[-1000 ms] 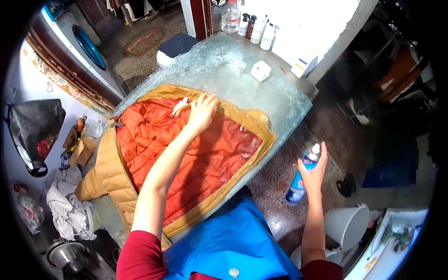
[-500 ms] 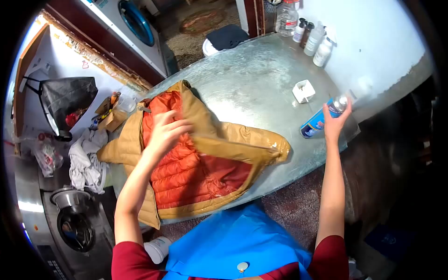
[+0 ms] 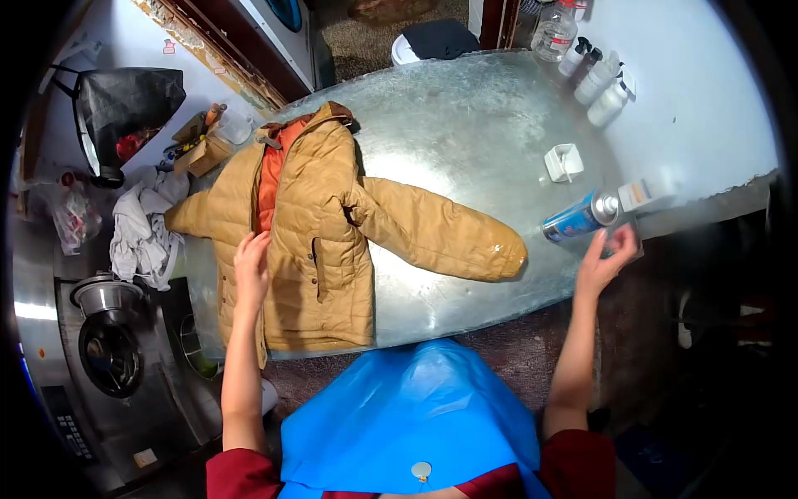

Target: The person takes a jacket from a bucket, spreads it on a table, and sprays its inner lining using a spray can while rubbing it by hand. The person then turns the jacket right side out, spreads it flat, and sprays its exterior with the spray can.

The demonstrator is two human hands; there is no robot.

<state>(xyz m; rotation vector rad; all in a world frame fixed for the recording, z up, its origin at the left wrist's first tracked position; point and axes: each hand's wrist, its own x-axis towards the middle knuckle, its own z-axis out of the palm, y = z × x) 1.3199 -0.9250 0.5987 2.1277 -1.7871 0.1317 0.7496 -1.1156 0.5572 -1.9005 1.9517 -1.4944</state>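
Note:
A tan puffer jacket (image 3: 332, 266) with an orange lining (image 3: 274, 179) lies front up on the metal-topped table (image 3: 474, 116), its front panels nearly meeting. One sleeve stretches right, and its cuff end has a shiny, wet-looking patch. My left hand (image 3: 252, 270) is at the jacket's front opening, fingers bent together on the panel edge; the exact grip is partly hidden. Just below a blue spray can (image 3: 575, 220) lying on its side, my right hand (image 3: 605, 262) holds nothing, its thumb and fingers curved and apart.
A square white container (image 3: 564, 163) stands above the can, and a small box (image 3: 636, 195) sits by the wall. Several bottles (image 3: 594, 79) line the back right. White cloth (image 3: 143, 224) lies at left near a cardboard box (image 3: 204, 154). A black bag (image 3: 129, 108) hangs there.
The jacket's right front panel, folded back before, now covers the orange lining. My right hand has let go of the spray can. My left hand has moved down and left to the front opening.

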